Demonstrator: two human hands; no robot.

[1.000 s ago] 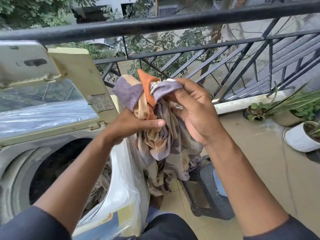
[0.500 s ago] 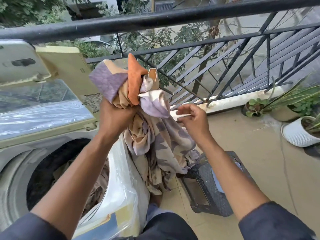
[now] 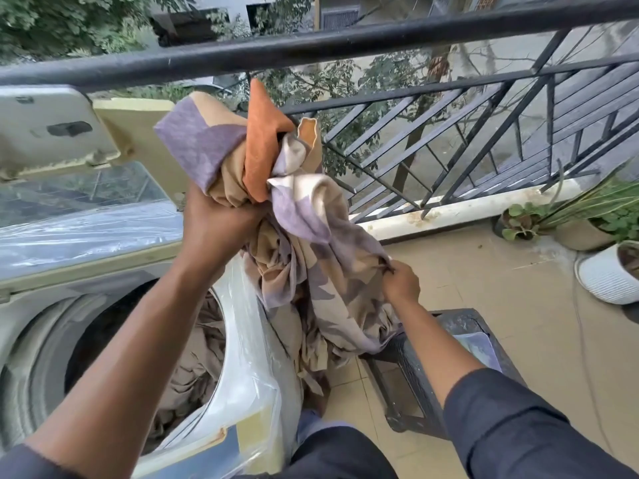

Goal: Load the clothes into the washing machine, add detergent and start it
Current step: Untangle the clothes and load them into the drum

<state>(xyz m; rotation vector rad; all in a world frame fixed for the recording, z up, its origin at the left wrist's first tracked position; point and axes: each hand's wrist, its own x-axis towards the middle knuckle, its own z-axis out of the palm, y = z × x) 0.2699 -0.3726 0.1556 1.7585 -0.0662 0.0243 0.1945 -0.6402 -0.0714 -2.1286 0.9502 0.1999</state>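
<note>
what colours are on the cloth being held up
Patchy beige, purple-grey and cream, with an orange panel near the top of the cloth; the head view shows it.

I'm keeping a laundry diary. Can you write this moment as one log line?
stage: loading | left hand: grips patterned cloth bunched, raised | right hand: pinches its lower fold | washing machine: lid open, some clothes inside | detergent: not seen

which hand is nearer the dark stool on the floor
Right. The right hand pinches the patterned cloth low down, just above the stool. The left hand grips the cloth's bunched top, higher up and over toward the washing machine.
</note>
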